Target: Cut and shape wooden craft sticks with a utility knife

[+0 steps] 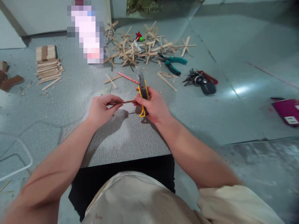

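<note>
Above the table's near part, my left hand is closed, its fingertips pinching one end of a thin wooden craft stick. My right hand is closed round a yellow and black utility knife, whose front end points away from me. The stick's other end meets the right fingertips, which partly hide it. Just beyond the hands lies a red strip with markings. Two crossed craft sticks rest to its left, and loose sticks lie to its right.
Star-shaped stick pieces are heaped at the back. Teal-handled pliers and a bunch of keys lie to the right. Stacked craft sticks stand at the left. A purple item is far right. A blurred object stands behind.
</note>
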